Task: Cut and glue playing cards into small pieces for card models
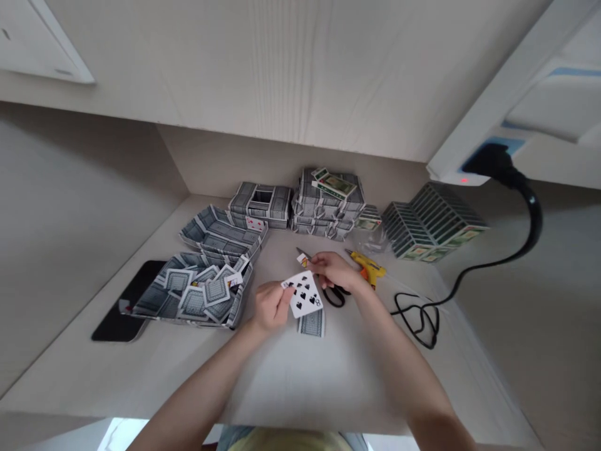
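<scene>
My left hand (271,305) pinches an eight of spades playing card (300,304), its face turned up. A card with a grey patterned back (312,324) lies on the table just below it. My right hand (334,269) is closed over the middle of a pair of black-handled scissors (335,298). Their blades point to the upper left, and my fingers partly hide them. A small card piece (303,259) with a coloured picture shows beside the blades. To the left, a tray made of folded cards (239,307) holds several loose cards (216,290).
A yellow glue gun (369,266) lies right of my right hand, near a looping black cable (422,307). Behind stand card-built boxes (328,203), an open card case (211,228) and stacked card packs (434,219). A black phone (117,322) lies partly under the tray.
</scene>
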`<state>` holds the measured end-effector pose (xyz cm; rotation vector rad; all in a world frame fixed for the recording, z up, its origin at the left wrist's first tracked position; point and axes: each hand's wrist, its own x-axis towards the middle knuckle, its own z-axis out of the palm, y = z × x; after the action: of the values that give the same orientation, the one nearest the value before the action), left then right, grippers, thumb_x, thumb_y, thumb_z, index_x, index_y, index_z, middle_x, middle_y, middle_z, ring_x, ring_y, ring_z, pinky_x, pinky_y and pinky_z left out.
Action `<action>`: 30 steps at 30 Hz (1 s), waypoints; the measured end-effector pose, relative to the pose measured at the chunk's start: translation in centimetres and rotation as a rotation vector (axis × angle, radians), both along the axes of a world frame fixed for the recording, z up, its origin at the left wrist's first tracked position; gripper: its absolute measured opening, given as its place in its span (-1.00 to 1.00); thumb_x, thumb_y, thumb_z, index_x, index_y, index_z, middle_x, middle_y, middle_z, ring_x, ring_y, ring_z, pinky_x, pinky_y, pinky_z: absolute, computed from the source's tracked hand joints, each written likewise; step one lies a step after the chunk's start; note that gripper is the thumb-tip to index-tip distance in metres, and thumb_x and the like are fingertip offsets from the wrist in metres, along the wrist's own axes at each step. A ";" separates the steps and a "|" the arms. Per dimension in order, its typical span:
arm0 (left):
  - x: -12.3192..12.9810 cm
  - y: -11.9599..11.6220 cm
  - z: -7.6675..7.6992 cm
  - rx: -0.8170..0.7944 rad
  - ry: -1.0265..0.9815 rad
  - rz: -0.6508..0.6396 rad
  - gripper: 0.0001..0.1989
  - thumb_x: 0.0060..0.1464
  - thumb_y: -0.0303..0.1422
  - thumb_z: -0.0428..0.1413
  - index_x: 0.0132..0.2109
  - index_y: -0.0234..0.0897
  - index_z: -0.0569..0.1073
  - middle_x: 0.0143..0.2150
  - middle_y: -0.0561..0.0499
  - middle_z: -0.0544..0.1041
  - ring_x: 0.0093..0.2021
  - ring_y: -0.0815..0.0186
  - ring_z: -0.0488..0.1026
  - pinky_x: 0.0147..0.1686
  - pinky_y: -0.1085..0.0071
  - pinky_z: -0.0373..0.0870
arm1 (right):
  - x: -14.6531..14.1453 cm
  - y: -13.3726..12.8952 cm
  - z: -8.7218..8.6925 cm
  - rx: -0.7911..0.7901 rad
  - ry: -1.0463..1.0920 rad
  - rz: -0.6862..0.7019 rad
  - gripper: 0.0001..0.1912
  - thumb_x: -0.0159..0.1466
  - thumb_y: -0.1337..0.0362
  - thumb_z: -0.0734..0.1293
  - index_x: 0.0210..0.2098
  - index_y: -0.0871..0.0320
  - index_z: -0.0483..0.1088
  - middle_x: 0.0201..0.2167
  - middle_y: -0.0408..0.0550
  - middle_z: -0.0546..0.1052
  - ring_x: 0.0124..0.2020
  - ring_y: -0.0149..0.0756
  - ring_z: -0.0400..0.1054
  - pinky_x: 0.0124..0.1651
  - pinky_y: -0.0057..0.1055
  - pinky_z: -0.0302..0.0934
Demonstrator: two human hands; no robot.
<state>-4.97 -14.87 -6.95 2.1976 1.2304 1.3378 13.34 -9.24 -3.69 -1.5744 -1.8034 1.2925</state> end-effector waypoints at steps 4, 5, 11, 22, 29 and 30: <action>0.0 0.5 0.0 -0.193 -0.139 0.260 -0.66 0.15 -0.25 -0.18 -0.55 -0.25 0.20 -0.64 0.06 0.34 -0.59 0.41 0.29 -0.52 0.47 0.16 | 2.0 -2.2 0.2 -0.095 0.455 -0.159 -0.65 0.04 0.04 0.32 -0.33 0.18 0.30 -0.47 -0.12 0.50 -0.78 -0.60 0.04 -0.75 -0.56 -0.18; 0.0 0.7 0.0 -0.239 -0.162 0.300 -0.66 0.15 -0.24 -0.19 -0.53 -0.26 0.21 -0.63 0.07 0.35 -0.58 0.40 0.30 -0.50 0.48 0.17 | 2.2 -2.8 0.2 -0.098 0.492 -0.194 -0.64 0.02 0.03 0.34 -0.34 0.18 0.31 -0.48 -0.13 0.49 -0.78 -0.60 0.04 -0.75 -0.56 -0.18; 0.2 1.8 -0.2 -0.356 -0.136 0.293 -0.68 0.14 -0.21 -0.17 -0.50 -0.26 0.21 -0.63 0.09 0.36 -0.58 0.41 0.32 -0.52 0.50 0.17 | 1.8 -5.3 -0.4 -0.068 0.613 -0.300 -0.68 0.02 0.05 0.35 -0.41 0.19 0.33 -0.54 -0.20 0.41 -0.76 -0.61 0.01 -0.72 -0.54 -0.22; 0.8 1.5 -0.4 -0.334 0.110 0.145 -0.70 0.13 -0.25 -0.14 -0.49 -0.27 0.27 -0.63 0.06 0.36 -0.60 0.39 0.29 -0.58 0.50 0.07 | 1.4 -5.9 -0.6 -0.100 0.620 -0.302 -0.68 0.05 0.04 0.32 -0.53 0.19 0.30 -0.73 -0.27 0.24 -0.74 -0.56 0.04 -0.67 -0.53 -0.18; 0.8 1.3 -0.9 -0.283 0.153 0.101 -0.72 0.14 -0.28 -0.15 -0.47 -0.26 0.29 -0.62 0.06 0.35 -0.58 0.39 0.29 -0.56 0.49 0.08 | 0.8 -5.9 -0.6 -0.102 0.602 -0.347 -0.68 -0.02 0.04 0.35 -0.57 0.18 0.28 -0.67 -0.26 0.28 -0.75 -0.57 0.07 -0.69 -0.52 -0.14; 0.9 1.3 -0.9 -0.286 0.157 0.099 -0.72 0.14 -0.28 -0.16 -0.46 -0.26 0.30 -0.62 0.06 0.35 -0.58 0.39 0.29 -0.56 0.49 0.08 | 0.8 -5.9 -0.6 -0.104 0.606 -0.344 -0.69 -0.02 0.05 0.35 -0.56 0.18 0.29 -0.68 -0.27 0.28 -0.75 -0.57 0.06 -0.70 -0.52 -0.15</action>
<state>-4.11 -13.56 -7.88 2.0922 1.5023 0.9650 14.13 -15.16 -4.25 -1.2757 -1.0636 1.4958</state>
